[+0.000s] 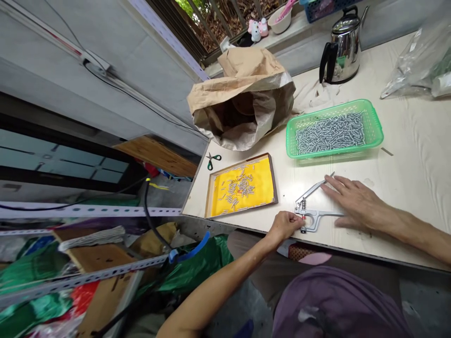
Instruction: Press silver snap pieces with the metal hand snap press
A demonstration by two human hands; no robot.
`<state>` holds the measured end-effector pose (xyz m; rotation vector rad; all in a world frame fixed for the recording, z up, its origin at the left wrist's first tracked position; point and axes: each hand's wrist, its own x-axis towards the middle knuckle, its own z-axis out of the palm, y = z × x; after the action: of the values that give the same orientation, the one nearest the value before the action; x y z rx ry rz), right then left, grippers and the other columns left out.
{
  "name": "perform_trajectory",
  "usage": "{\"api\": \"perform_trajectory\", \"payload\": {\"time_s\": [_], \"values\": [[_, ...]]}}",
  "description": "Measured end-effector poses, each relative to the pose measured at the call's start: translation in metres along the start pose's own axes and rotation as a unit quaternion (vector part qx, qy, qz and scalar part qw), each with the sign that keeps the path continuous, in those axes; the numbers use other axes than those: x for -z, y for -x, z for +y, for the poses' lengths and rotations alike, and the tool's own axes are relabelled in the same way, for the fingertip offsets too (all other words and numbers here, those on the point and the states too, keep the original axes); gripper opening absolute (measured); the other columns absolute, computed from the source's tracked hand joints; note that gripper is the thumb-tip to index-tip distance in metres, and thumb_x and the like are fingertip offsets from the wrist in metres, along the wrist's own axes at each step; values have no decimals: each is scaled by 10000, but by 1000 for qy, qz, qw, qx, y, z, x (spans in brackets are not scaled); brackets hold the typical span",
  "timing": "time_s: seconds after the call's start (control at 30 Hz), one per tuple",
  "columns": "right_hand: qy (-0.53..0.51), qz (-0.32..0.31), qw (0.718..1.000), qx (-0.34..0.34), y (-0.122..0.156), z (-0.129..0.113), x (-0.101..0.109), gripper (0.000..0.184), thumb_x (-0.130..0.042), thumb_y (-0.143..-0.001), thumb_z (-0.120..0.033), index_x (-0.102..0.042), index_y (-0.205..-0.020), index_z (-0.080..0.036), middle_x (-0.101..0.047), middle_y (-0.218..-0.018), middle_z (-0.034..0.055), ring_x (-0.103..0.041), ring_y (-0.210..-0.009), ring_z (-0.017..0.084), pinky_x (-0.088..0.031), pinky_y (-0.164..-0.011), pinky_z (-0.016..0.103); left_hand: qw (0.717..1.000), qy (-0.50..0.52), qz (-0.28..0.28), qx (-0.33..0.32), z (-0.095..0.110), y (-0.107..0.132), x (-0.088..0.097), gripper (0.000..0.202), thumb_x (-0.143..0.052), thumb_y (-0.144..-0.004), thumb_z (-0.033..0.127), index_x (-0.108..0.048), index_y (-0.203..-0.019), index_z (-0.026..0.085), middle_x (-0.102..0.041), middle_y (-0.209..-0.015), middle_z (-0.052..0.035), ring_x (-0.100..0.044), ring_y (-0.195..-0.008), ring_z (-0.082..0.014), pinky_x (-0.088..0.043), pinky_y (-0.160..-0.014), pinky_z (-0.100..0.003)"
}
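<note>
**Both hands at a grey lever tool near the bench's front edge**

From my end I see the tool lying on the pale bench, close to the edge where the person sits. Its upper lever slants up and away from the lower arm, so the two stand apart, and a small dark spring sits at the hinged end.

My left hand is at that end, fingers curled inward and fingertips beside a small red part. I cannot tell whether the fingertips pinch anything or how tightly they close. My right hand is spread wide, its fingers stretched toward the free end of the upper lever, its lower side beside the end of the lower arm.

Beyond the tool I have a green basket with a broad layer of small metal pieces. To the left lies a shallow cardboard tray lined with a yellow sheet; more metal pieces are scattered there, thickest near the middle. Green-handled scissors lie just beside the tray, left of a gaping paper sack. A shiny kettle stands behind the basket, and a clear plastic bag lies farther right.
</note>
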<state>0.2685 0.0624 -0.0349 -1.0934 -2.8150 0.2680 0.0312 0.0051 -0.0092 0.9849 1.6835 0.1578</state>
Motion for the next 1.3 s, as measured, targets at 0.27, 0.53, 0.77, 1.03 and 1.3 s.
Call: {"api": "perform_trajectory", "payload": {"time_s": [0.27,0.53,0.77,1.03,1.3], "values": [[2,-50,998,31,-25,17,5,951,-777,-578,-549,-456,-1366,-125,-547,-1308,213,-469,-1218,396,-368,-1002,566,1000,-6,18,-11,-4,0,-3,225,-649,-697,317,-641,-615,108,-379,-455,80,-293,-450,-52,-217,-479,-217],[-8,-66,998,-1,-18,1,15,573,-791,-643,-377,-589,-1118,-128,-619,-1061,150,-549,-961,300,-477,-779,398,987,-127,81,-49,-8,8,-7,190,-639,-811,305,-676,-759,126,-536,-593,22,-481,-552,-109,-382,-550,-229],[1,-41,999,-24,-13,-5,18,582,-832,-632,-339,-599,-1122,-129,-620,-1010,136,-533,-952,294,-445,-752,370,830,-376,165,-379,15,-8,-27,486,-735,-792,339,-519,-1199,184,-547,-1266,-129,-520,-1141,-287,-490,-926,-443],[0,-2,1000,3,-5,-8,8,86,-657,-826,-196,-616,-894,-163,-613,-870,80,-533,-825,220,-399,-704,318,812,-429,66,-389,39,-28,-28,312,-613,-888,287,-522,-1159,161,-584,-1112,-107,-529,-1010,-263,-496,-847,-420],[-5,26,1000,-1,1,-9,8,110,-518,-914,-161,-618,-869,-172,-616,-853,77,-536,-802,208,-399,-696,312,829,-372,82,-408,30,-34,-31,182,-579,-904,254,-571,-1070,178,-612,-1034,-88,-559,-992,-251,-505,-854,-410]]}}
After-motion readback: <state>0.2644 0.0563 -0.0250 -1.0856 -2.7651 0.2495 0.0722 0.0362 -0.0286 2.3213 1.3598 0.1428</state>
